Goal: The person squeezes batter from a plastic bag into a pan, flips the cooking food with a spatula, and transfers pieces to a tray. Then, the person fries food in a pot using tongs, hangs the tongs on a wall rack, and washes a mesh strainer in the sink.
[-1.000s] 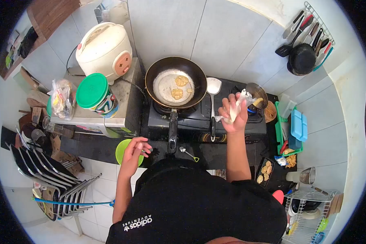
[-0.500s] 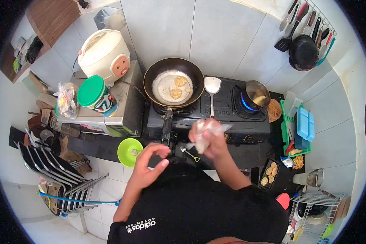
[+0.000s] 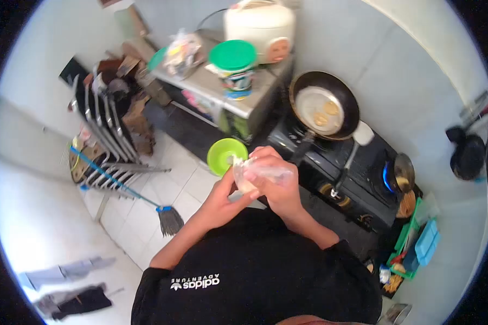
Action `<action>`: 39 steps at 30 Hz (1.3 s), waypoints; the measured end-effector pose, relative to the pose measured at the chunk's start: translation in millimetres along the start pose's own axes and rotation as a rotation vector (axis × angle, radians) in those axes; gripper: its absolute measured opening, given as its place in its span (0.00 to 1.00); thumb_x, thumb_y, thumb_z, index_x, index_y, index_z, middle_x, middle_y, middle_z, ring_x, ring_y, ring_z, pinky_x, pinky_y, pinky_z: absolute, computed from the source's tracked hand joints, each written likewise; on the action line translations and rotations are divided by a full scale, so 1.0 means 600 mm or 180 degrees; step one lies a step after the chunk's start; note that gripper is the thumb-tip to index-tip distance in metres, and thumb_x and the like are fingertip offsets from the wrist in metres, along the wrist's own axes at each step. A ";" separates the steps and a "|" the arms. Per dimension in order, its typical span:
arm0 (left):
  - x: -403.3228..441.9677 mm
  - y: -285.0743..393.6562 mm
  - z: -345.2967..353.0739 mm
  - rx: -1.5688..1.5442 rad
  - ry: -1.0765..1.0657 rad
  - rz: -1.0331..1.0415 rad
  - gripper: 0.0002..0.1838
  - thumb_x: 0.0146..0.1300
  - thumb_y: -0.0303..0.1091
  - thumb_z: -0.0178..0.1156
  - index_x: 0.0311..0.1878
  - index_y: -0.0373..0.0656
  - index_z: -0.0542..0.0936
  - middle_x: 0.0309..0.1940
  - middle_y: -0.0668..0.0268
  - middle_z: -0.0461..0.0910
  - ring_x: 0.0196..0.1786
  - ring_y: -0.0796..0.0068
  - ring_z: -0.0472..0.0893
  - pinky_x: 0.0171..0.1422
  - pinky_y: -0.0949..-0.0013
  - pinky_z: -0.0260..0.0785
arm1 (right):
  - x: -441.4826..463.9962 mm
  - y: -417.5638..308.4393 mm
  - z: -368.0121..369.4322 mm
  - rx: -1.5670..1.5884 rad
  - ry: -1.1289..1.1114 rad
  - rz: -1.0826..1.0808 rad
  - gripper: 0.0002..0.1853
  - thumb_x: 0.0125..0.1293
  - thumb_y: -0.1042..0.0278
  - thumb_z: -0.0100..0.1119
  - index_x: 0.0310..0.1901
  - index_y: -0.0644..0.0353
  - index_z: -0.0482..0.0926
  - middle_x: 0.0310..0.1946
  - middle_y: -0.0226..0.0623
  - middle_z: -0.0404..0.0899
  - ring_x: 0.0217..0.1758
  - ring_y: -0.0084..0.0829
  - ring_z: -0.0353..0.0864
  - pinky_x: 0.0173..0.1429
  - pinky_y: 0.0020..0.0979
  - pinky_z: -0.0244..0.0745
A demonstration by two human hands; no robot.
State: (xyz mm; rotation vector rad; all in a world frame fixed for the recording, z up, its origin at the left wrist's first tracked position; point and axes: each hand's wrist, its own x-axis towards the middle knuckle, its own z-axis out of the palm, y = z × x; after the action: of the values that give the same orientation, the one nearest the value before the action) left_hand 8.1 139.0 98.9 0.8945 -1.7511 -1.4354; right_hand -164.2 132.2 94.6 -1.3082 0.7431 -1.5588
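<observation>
A clear plastic bag (image 3: 272,173) with something pale in it is held in front of my chest. My right hand (image 3: 279,187) is wrapped round it, and my left hand (image 3: 225,197) pinches its left end. Just behind my hands is a light green bowl (image 3: 220,157). The dark frying pan (image 3: 336,93) sits on the black stove (image 3: 331,168) with two yellowish pieces (image 3: 321,118) in whitish liquid. A white spatula (image 3: 361,134) lies on the stove to the right of the pan.
A small pot (image 3: 403,172) stands by a blue flame at right. The rice cooker (image 3: 260,27) and green-lidded tub (image 3: 233,57) are on a cabinet at back left. Stacked chairs (image 3: 106,124) and a broom (image 3: 169,221) are at left. A green basket (image 3: 405,244) is at lower right.
My right hand has brought the bag left from over the stove, and my left hand has closed on it. The view has turned left, so the stove and pan appear farther right.
</observation>
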 end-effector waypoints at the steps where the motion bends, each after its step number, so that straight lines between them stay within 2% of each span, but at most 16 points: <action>1: -0.010 -0.005 -0.016 -0.0446 0.0204 0.0015 0.30 0.72 0.34 0.65 0.72 0.36 0.65 0.62 0.60 0.76 0.63 0.71 0.77 0.69 0.63 0.70 | 0.006 0.004 0.022 0.0051 -0.0121 0.0027 0.11 0.60 0.74 0.73 0.44 0.65 0.86 0.46 0.40 0.79 0.53 0.33 0.78 0.59 0.33 0.73; 3: -0.031 -0.020 -0.050 -0.0532 0.0362 0.0099 0.27 0.75 0.32 0.61 0.72 0.36 0.65 0.62 0.61 0.76 0.62 0.74 0.77 0.69 0.65 0.71 | 0.019 0.012 0.061 -0.0121 -0.0203 0.0436 0.10 0.64 0.72 0.72 0.45 0.67 0.86 0.48 0.39 0.79 0.52 0.30 0.78 0.58 0.32 0.74; 4: -0.043 -0.023 -0.069 -0.0808 0.0466 0.0028 0.27 0.76 0.32 0.60 0.72 0.36 0.65 0.62 0.62 0.76 0.63 0.75 0.77 0.67 0.66 0.72 | 0.022 0.014 0.085 0.0174 -0.0268 0.0807 0.17 0.65 0.70 0.73 0.52 0.68 0.83 0.49 0.37 0.79 0.52 0.27 0.79 0.57 0.31 0.76; 7: -0.079 -0.051 -0.135 -0.1202 0.0741 0.0047 0.25 0.77 0.31 0.58 0.72 0.36 0.66 0.60 0.63 0.77 0.61 0.76 0.77 0.65 0.68 0.73 | 0.041 0.029 0.155 0.0580 -0.0494 0.1272 0.25 0.65 0.69 0.74 0.61 0.67 0.79 0.49 0.35 0.79 0.53 0.25 0.79 0.56 0.30 0.77; 9: -0.107 -0.069 -0.197 -0.1208 0.0899 0.0170 0.24 0.78 0.33 0.58 0.71 0.36 0.68 0.57 0.64 0.79 0.59 0.77 0.78 0.64 0.69 0.73 | 0.054 0.057 0.201 0.0481 -0.0735 0.1217 0.30 0.65 0.68 0.74 0.66 0.67 0.75 0.52 0.36 0.80 0.53 0.26 0.80 0.59 0.33 0.77; 11: -0.139 -0.082 -0.263 -0.1060 0.1259 0.0275 0.23 0.77 0.33 0.58 0.70 0.35 0.69 0.56 0.64 0.80 0.57 0.77 0.78 0.62 0.69 0.74 | 0.070 0.106 0.248 0.0122 -0.0795 0.0517 0.29 0.66 0.67 0.72 0.66 0.67 0.75 0.56 0.39 0.80 0.51 0.29 0.81 0.62 0.35 0.76; 13: -0.189 -0.100 -0.356 -0.0870 0.1671 0.0362 0.22 0.77 0.34 0.59 0.69 0.35 0.71 0.54 0.64 0.80 0.55 0.78 0.79 0.60 0.70 0.75 | 0.077 0.138 0.293 -0.0021 -0.0682 0.0611 0.25 0.72 0.62 0.65 0.65 0.69 0.77 0.54 0.41 0.82 0.50 0.31 0.83 0.64 0.37 0.75; 15: -0.241 -0.118 -0.457 -0.0155 0.2022 0.0200 0.21 0.76 0.35 0.61 0.66 0.34 0.74 0.53 0.63 0.81 0.53 0.79 0.79 0.55 0.70 0.76 | 0.077 0.207 0.310 0.0108 -0.0665 0.0947 0.22 0.76 0.58 0.58 0.59 0.70 0.80 0.45 0.41 0.84 0.48 0.31 0.83 0.60 0.34 0.75; 17: -0.300 -0.131 -0.558 -0.0219 0.2377 0.0224 0.21 0.75 0.36 0.62 0.64 0.33 0.76 0.53 0.61 0.82 0.53 0.77 0.80 0.53 0.70 0.77 | 0.068 0.272 0.326 0.0202 -0.0693 0.1355 0.24 0.78 0.54 0.54 0.51 0.73 0.82 0.39 0.42 0.85 0.45 0.30 0.83 0.55 0.31 0.74; 19: -0.373 -0.168 -0.667 0.0889 0.2911 0.0229 0.20 0.76 0.38 0.61 0.63 0.35 0.74 0.49 0.64 0.82 0.48 0.78 0.81 0.52 0.71 0.77 | 0.045 0.345 0.338 -0.0581 -0.0685 0.1840 0.22 0.78 0.55 0.54 0.47 0.72 0.83 0.36 0.41 0.85 0.42 0.29 0.83 0.47 0.31 0.75; 21: -0.444 -0.196 -0.768 0.1293 0.3329 0.0139 0.20 0.76 0.38 0.61 0.63 0.36 0.75 0.49 0.64 0.82 0.48 0.78 0.81 0.51 0.73 0.77 | 0.012 0.413 0.334 -0.1222 -0.0768 0.2331 0.19 0.77 0.59 0.55 0.45 0.69 0.86 0.35 0.35 0.86 0.41 0.31 0.84 0.50 0.32 0.77; 23: -0.506 -0.217 -0.865 0.0974 0.3642 -0.0033 0.22 0.75 0.40 0.61 0.62 0.32 0.76 0.48 0.56 0.84 0.48 0.71 0.83 0.52 0.67 0.77 | -0.045 0.513 0.279 -0.2232 -0.1644 0.1062 0.18 0.77 0.57 0.56 0.48 0.66 0.84 0.42 0.39 0.87 0.44 0.32 0.85 0.48 0.34 0.79; 25: -0.548 -0.253 -0.955 0.0973 0.3986 -0.0010 0.20 0.76 0.40 0.60 0.60 0.34 0.76 0.46 0.55 0.84 0.48 0.71 0.83 0.52 0.67 0.76 | -0.122 0.546 0.252 -0.3621 -0.1369 0.1362 0.16 0.72 0.62 0.57 0.40 0.70 0.86 0.40 0.42 0.88 0.49 0.38 0.86 0.56 0.36 0.78; 31: -0.605 -0.436 -1.215 0.2125 0.4954 -0.0182 0.17 0.76 0.37 0.59 0.60 0.37 0.77 0.44 0.55 0.84 0.47 0.65 0.84 0.53 0.64 0.75 | -0.038 0.608 0.331 -0.3662 -0.1518 0.1177 0.16 0.70 0.62 0.58 0.37 0.70 0.85 0.37 0.42 0.87 0.45 0.38 0.85 0.52 0.37 0.77; 32: -0.607 -0.461 -1.252 0.2159 0.4968 -0.0331 0.14 0.75 0.35 0.58 0.57 0.39 0.78 0.43 0.51 0.84 0.48 0.59 0.84 0.55 0.60 0.74 | -0.020 0.613 0.338 -0.3677 -0.1555 0.1145 0.16 0.70 0.61 0.58 0.37 0.69 0.85 0.36 0.42 0.87 0.44 0.38 0.85 0.52 0.37 0.77; 39: -0.557 -0.546 -1.459 0.2484 0.5340 -0.0617 0.12 0.73 0.35 0.58 0.54 0.41 0.79 0.45 0.47 0.84 0.49 0.46 0.84 0.54 0.54 0.74 | 0.051 0.637 0.368 -0.3755 -0.1638 0.1045 0.16 0.68 0.61 0.59 0.33 0.68 0.84 0.32 0.41 0.86 0.38 0.38 0.83 0.47 0.38 0.76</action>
State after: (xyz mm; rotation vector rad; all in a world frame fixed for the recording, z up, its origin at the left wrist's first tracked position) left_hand 952.5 -71.6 -122.5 1.8570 -0.7396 0.2781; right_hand 152.3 -15.0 -176.8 -2.1340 1.5168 -0.3709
